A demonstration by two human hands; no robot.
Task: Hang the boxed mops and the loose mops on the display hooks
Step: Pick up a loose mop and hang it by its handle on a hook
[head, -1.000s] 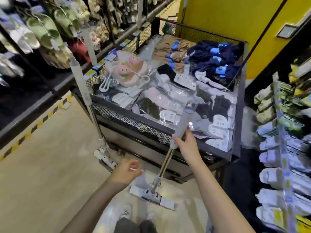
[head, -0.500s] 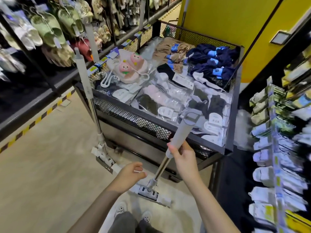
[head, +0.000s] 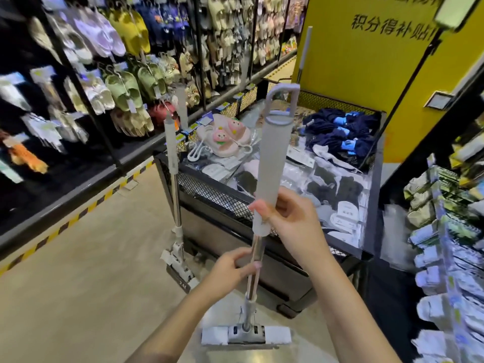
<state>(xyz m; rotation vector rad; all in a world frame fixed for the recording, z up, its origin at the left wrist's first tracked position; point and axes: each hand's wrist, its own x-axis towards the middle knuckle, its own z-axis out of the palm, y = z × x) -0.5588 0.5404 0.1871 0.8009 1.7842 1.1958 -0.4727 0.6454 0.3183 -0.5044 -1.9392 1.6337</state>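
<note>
A loose mop stands nearly upright in the middle of the view, its flat white head low near the floor. The right hand grips the lower end of the grey foam handle, fingers curled round it, while the left hand pinches the shiny metal shaft just below. The handle's top ends in a grey hanging loop. A second mop leans upright against the front left corner of a black mesh bin, its head resting on the beige floor. Packaged socks and pink slippers lie in the bin. Slippers hang on the racks at left.
</note>
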